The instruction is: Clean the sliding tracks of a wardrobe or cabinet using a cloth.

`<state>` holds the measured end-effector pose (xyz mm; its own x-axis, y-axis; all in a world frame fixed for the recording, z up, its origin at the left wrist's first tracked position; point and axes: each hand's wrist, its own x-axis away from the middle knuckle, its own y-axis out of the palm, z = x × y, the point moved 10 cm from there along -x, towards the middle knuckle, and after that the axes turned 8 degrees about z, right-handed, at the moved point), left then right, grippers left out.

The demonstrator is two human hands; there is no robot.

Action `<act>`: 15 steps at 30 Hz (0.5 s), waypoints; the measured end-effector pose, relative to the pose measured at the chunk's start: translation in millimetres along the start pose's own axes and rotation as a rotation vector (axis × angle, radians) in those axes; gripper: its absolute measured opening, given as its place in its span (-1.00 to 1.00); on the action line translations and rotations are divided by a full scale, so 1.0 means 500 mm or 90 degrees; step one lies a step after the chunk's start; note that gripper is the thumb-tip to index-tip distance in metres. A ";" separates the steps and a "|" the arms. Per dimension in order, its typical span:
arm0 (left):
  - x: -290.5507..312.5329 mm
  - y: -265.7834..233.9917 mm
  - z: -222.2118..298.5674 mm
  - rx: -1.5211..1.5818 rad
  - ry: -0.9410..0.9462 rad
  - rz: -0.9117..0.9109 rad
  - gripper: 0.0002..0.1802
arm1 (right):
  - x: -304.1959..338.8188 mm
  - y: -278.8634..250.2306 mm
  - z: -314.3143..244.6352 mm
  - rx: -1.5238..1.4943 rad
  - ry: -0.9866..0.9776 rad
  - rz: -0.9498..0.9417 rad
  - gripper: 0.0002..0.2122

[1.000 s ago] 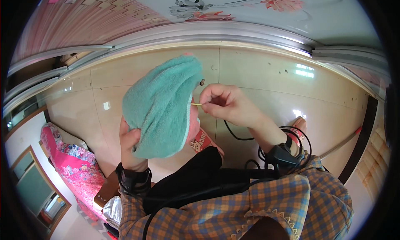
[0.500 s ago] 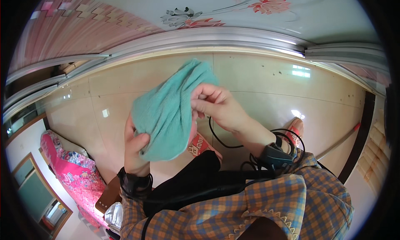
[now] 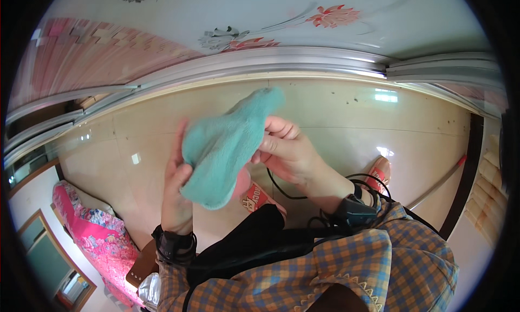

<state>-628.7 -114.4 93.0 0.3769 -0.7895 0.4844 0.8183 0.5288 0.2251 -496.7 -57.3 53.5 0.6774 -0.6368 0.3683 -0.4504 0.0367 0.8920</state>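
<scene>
A teal, soft-looking cloth (image 3: 225,144) is held up in front of me, above the tiled floor. My left hand (image 3: 177,176) holds its left side; the thumb lies at the near edge and the blurred fingers reach up along the side, partly behind it. On the right side, my right hand (image 3: 287,149) pinches the cloth's edge between thumb and curled fingers. A rounded pink patch (image 3: 242,183) shows below the cloth, and I cannot tell whether it belongs to it.
Ahead stand glossy sliding panels with a flower pattern (image 3: 333,16), over a metal track (image 3: 260,60). Red slippers (image 3: 262,201) are on my feet on the tiles. Black cables (image 3: 281,190) hang by my right wrist. A pink floral cover (image 3: 103,230) lies at left; a pole (image 3: 439,184) leans at right.
The cloth has turned and narrowed, its folds smoothing out. My left fingers have straightened upward along its side, while my right hand has shifted slightly down and still pinches the edge.
</scene>
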 end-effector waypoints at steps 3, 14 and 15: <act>-0.007 0.019 -0.083 -0.025 -0.151 -0.146 -0.11 | 0.013 0.005 -0.010 -0.028 -0.033 0.000 -0.89; -0.058 0.229 -0.288 -0.153 -0.208 -0.463 -0.40 | 0.098 -0.108 -0.211 0.091 -0.434 0.334 -0.90; -0.006 0.258 -0.317 -0.138 -0.466 -0.563 -0.41 | 0.118 -0.143 -0.237 0.101 -0.477 0.399 -0.90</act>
<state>-455.5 -93.4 -13.4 -0.6439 -0.4504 0.6185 0.7539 -0.2356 0.6133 -355.6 -6.2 42.5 -0.2287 -0.8625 0.4514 -0.7118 0.4644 0.5269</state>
